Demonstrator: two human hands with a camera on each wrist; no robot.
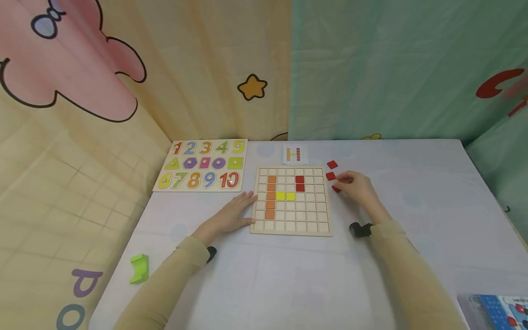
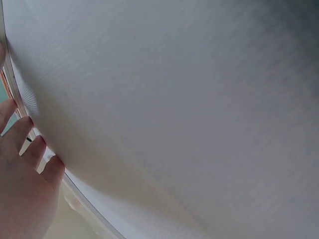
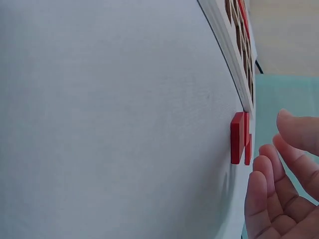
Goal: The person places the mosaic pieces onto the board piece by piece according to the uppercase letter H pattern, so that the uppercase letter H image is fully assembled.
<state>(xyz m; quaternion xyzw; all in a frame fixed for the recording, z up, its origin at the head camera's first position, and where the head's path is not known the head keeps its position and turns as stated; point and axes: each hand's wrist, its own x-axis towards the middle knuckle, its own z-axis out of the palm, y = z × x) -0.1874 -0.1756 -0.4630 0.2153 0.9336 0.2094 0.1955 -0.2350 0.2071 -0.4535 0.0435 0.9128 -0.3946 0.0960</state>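
A wooden grid board (image 1: 291, 233) lies on the table. Several orange tiles (image 1: 270, 197) stand in a column on it, with two yellow tiles (image 1: 285, 196) beside them and two red tiles (image 1: 299, 184) further right. My left hand (image 1: 231, 213) touches the board's left edge, fingers extended; the left wrist view shows its fingertips (image 2: 31, 119) along that edge. Off the board's right side lie three loose red tiles (image 1: 331, 176). Over the nearest hovers my right hand (image 1: 358, 188). In the right wrist view its thumb and fingers are bent but apart, close to a red tile (image 3: 238, 138), holding nothing.
A small pattern card (image 1: 294, 155) lies behind the board. At the back left is a number puzzle board (image 1: 201, 155). A green curved block (image 1: 139, 269) sits near the left edge, and a blue-printed package (image 1: 503, 311) at the front right corner. Curtains hang behind the table.
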